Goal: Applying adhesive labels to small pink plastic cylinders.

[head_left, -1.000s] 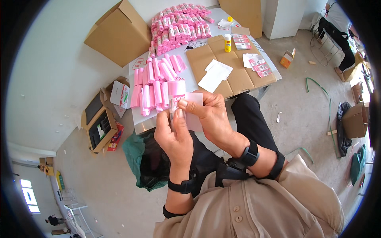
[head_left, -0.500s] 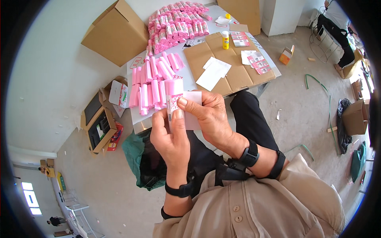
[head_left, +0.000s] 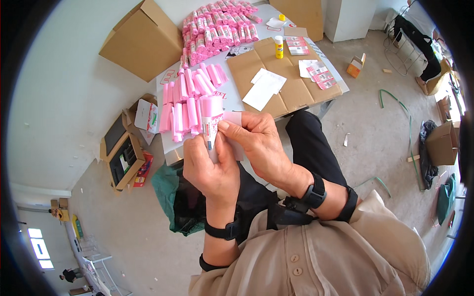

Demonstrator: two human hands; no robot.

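Note:
Over the near edge of the table, a pink plastic roll (head_left: 212, 104) stands upright between my hands. Around its lower part goes a pink-and-white printed paper label (head_left: 211, 127), whose pale loose end (head_left: 233, 117) sticks out to the right. My left hand (head_left: 210, 167) is closed round the bottom of the roll. With thumb and fingers, my right hand (head_left: 264, 145) pinches the label at the roll's right side. Just behind lie several unlabelled pink rolls (head_left: 191, 111). Farther back is a heap of labelled pink rolls (head_left: 217, 34).
On the table, a flattened cardboard sheet (head_left: 242, 74) bears white papers (head_left: 264, 91), printed labels (head_left: 323, 79) and a yellow glue stick (head_left: 279, 48). A large cardboard box (head_left: 143, 42) stands at far left. A dark green bag (head_left: 168, 192) hangs below. Another person (head_left: 419, 44) is at far right.
Both hands have shifted slightly left. The label has turned on the roll and its loose end shows less. My left fingers are curled more closely round the roll's base.

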